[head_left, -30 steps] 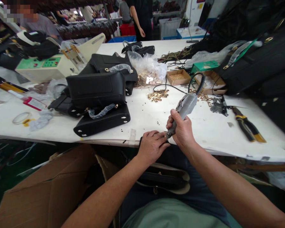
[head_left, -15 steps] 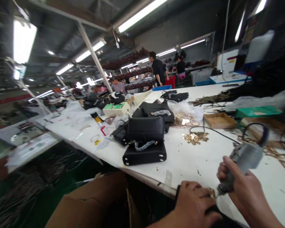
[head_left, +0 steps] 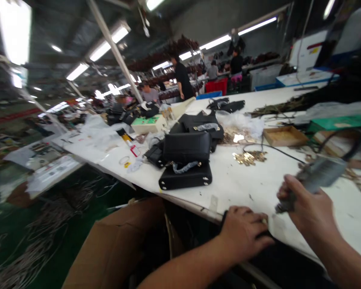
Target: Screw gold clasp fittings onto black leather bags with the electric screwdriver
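At the near edge of the worktop (head_left: 276,184), the left hand (head_left: 243,228) lies on a black piece (head_left: 278,249), grip unclear. The right hand (head_left: 311,208) clasps a grey power tool (head_left: 325,172); tool work seems underway, contact needing steady aim.

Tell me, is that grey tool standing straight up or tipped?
Tipped. The grey tool slants in the right hand: its nose points down and left in the picture, its back end up and right.
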### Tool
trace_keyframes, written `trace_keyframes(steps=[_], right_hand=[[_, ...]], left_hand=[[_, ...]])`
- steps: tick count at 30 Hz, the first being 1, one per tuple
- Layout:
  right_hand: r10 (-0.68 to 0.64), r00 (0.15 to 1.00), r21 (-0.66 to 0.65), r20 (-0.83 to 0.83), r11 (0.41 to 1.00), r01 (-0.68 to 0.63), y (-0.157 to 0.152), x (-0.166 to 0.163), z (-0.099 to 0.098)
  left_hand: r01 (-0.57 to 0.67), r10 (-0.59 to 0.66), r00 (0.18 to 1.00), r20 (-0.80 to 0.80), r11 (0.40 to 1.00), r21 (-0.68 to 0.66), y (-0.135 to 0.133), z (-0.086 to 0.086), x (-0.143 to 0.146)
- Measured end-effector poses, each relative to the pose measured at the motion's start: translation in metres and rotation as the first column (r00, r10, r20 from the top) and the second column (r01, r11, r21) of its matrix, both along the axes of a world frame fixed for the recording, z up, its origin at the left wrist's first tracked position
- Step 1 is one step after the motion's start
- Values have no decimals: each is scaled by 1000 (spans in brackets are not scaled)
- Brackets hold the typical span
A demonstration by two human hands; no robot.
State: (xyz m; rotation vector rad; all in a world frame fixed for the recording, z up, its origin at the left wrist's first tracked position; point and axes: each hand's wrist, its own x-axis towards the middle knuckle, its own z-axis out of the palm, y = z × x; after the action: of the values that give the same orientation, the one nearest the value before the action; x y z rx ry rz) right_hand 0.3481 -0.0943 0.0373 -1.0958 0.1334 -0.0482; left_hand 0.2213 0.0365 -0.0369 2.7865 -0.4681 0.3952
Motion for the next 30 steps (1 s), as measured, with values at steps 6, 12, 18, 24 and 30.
trace_keyframes(steps=[6,12,18,24,30], right_hand=[[37,996,-131,85,991,-26,5,12,-6],[89,993,-200,81,977,-71,11,8,-14],[149,986,-263,79,957,-124,18,5,-24],[176,981,-339,86,931,-137,18,3,-29],[255,962,-472,100,863,-180,17,-4,-24]], left_hand=[[-30,23,998,-61,992,-122,0,8,11],[-7,-3,997,-71,989,-148,0,7,12],[-16,0,994,-107,989,-147,0,9,14],[-12,-5,994,-111,988,-151,0,9,14],[-8,-5,996,-89,990,-143,1,8,14]])
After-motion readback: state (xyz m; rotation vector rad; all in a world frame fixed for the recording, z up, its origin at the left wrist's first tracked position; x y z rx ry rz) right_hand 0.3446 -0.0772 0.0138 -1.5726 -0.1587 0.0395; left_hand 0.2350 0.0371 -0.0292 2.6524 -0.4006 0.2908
